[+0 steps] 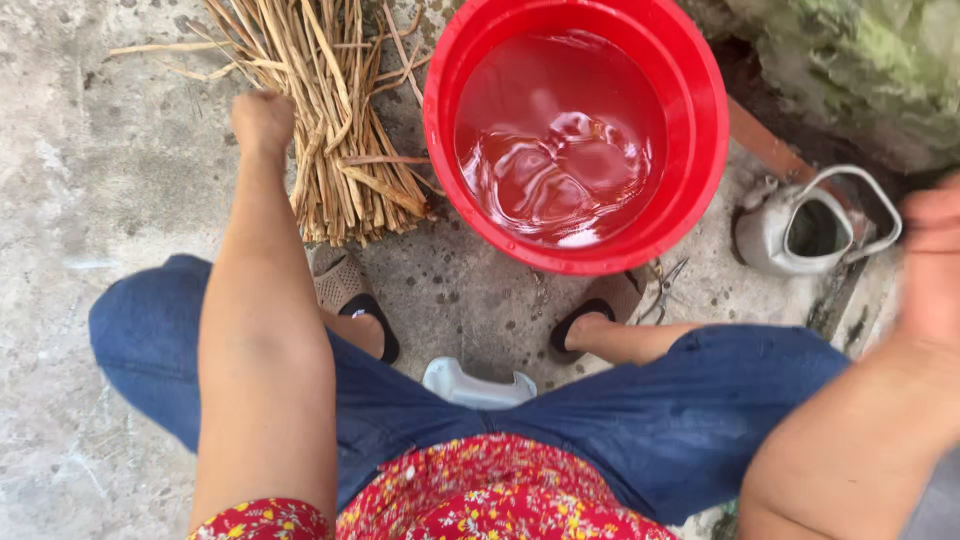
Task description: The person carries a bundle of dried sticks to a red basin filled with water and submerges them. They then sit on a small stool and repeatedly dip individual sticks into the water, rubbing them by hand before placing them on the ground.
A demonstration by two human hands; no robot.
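My left hand (pixel 262 120) reaches forward with its fingers closed against the left side of a bundle of dry tan stalks (pixel 335 130) lying on the concrete. Whether it grips any stalks is hidden by the back of the hand. My right hand (pixel 932 260) is raised at the far right edge, blurred, above a small grey metal kettle (pixel 800 228). A red bucket (pixel 690 90) holding rippling water stands between the bundle and the kettle. I sit with knees apart in blue jeans.
A white stool edge (pixel 470 385) shows between my legs. My sandalled feet (pixel 355 300) rest in front of the bucket. Small scissors (pixel 662 285) lie by the right foot. A mossy stone (pixel 860 70) fills the top right corner.
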